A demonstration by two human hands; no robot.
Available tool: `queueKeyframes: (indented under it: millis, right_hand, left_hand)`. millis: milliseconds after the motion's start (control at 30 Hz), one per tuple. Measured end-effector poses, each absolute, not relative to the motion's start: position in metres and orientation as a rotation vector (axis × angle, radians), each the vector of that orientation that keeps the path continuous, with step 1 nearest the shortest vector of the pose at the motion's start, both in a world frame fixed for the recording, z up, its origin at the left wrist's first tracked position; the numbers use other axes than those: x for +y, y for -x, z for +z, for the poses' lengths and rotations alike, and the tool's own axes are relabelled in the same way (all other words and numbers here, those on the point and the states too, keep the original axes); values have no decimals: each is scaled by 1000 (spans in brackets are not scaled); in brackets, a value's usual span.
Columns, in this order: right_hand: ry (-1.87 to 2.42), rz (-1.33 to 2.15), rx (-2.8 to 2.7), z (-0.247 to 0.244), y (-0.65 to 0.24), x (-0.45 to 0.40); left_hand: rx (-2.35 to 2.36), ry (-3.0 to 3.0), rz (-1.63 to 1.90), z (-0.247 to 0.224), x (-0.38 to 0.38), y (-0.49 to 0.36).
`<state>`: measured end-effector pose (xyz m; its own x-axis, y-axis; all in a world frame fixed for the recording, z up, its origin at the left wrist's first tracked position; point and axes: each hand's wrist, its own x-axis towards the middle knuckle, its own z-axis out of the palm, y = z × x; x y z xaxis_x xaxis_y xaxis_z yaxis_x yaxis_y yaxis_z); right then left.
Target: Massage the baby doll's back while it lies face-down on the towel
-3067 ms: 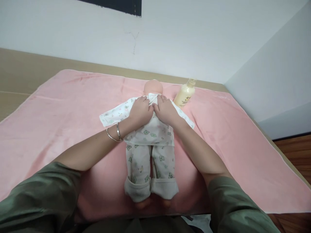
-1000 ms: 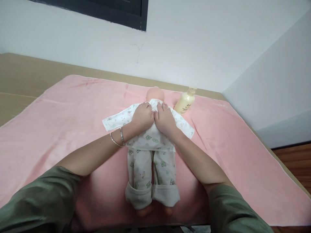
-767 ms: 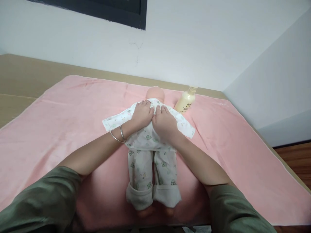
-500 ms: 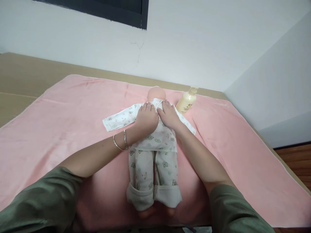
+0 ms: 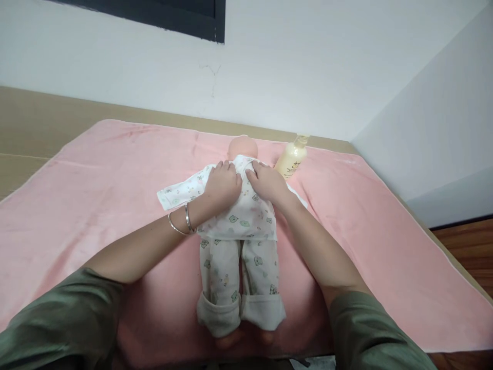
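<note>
A baby doll (image 5: 243, 147) lies with its bald head away from me, dressed in a white printed top (image 5: 246, 218) and matching pants (image 5: 259, 264) with turned-up cuffs. My left hand (image 5: 223, 182) rests on the upper left of the top, its fingers stretched toward the shoulder. On the upper right lies my right hand (image 5: 269, 182), fingers extended and thumb pointing inward. Both hands press flat on the cloth, with a strip of fabric showing between them. Whether the doll is face up or face down I cannot tell. Its feet show dimly below the cuffs.
A pale yellow pump bottle (image 5: 291, 159) stands just right of the doll's shoulder. Under everything spreads a pink blanket (image 5: 96, 205) on a tan surface (image 5: 38, 115). A white wall (image 5: 288, 67) rises behind, with a dark frame (image 5: 185, 18) above.
My hands have slid slightly apart and outward over the top's upper part, both staying on the cloth. The whole view has shifted a little, so the doll and bottle appear farther left.
</note>
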<state>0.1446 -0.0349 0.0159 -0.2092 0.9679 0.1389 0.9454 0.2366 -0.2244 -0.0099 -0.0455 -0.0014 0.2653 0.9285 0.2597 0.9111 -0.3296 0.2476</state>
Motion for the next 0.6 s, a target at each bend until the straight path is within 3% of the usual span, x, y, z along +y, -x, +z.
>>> queueKeyframes:
  millis: [133,367,600]
  right_hand:
    - [1754,206,-2254,11,-149,-23]
    - [1752,-128,-2298,5,-116,-65]
    - [1752,148,-2254,12,-133,-42]
  left_hand:
    - [1697,-2603,589,-4,-61,2]
    - [1690,-2189,742,-2,-19,20]
    - [1786,-2396,712,-9,-32,14]
